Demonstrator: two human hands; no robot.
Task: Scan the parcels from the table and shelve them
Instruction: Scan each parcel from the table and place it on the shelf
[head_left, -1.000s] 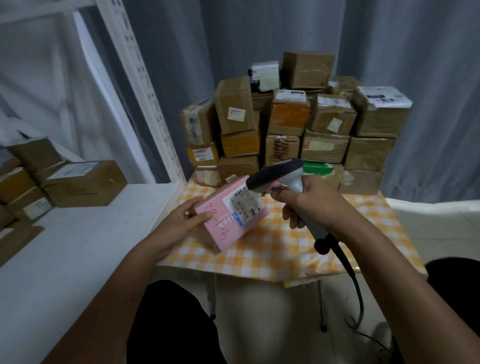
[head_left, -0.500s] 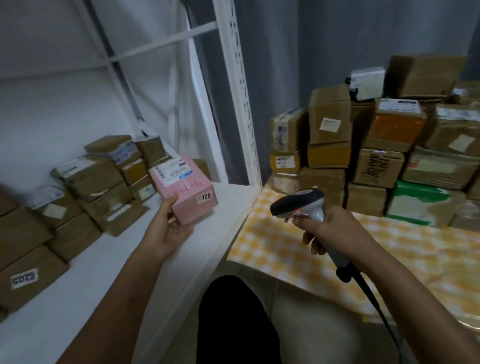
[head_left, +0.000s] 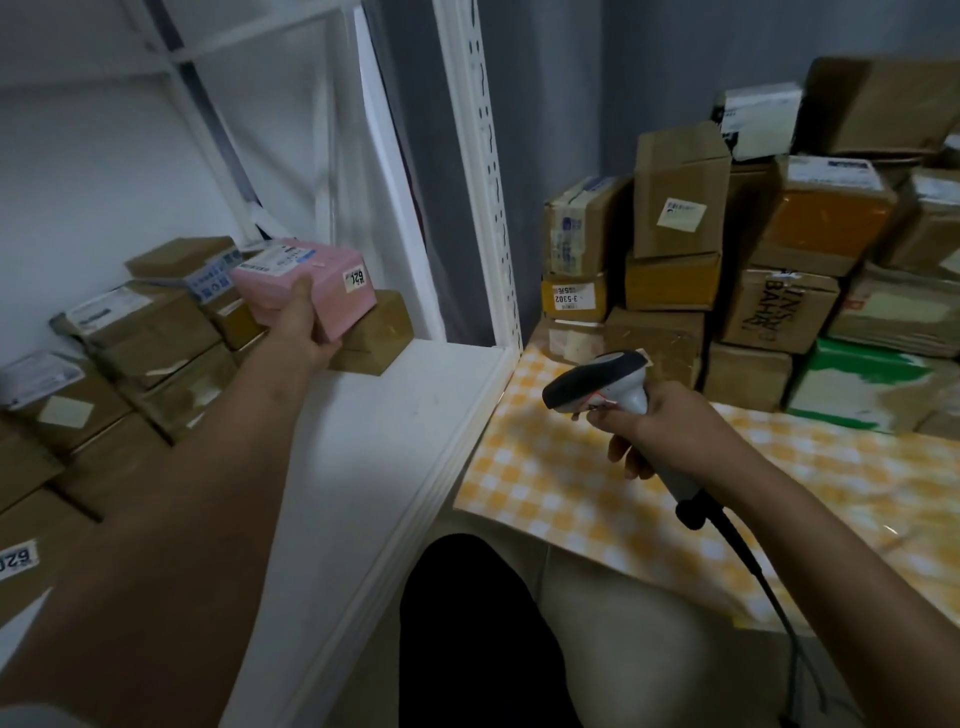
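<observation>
Hovering above the white shelf (head_left: 374, 467), the pink parcel (head_left: 306, 283) sits in the left hand (head_left: 304, 332), which cups it from below and the near side with the thumb up over its front face; the fingers on the far side are hidden, so the grip can be read only as a firm wrap around the box. The parcel's long axis runs roughly left to right, tilted slightly, with a white shipping label on top and a small numbered sticker on the end facing right. Directly beneath and just right of it lies a brown carton (head_left: 376, 332) on the shelf, and to its left a row of shelved brown parcels (head_left: 156, 332) stands stacked against the back wall. The relation that matters is this one: the pink parcel is above and very close to that carton, perhaps touching it, though the hand hides the contact line. Setting it down looks like a short drop onto the carton or into the bare shelf in front of it. The left hand is the only one near; the right hand (head_left: 660, 436) is well apart over the checked worktop (head_left: 571, 493), clenched around the grip of the barcode scanner (head_left: 602, 384), its nose pointing left, with unscanned cardboard parcels (head_left: 675, 260) piled behind it.
</observation>
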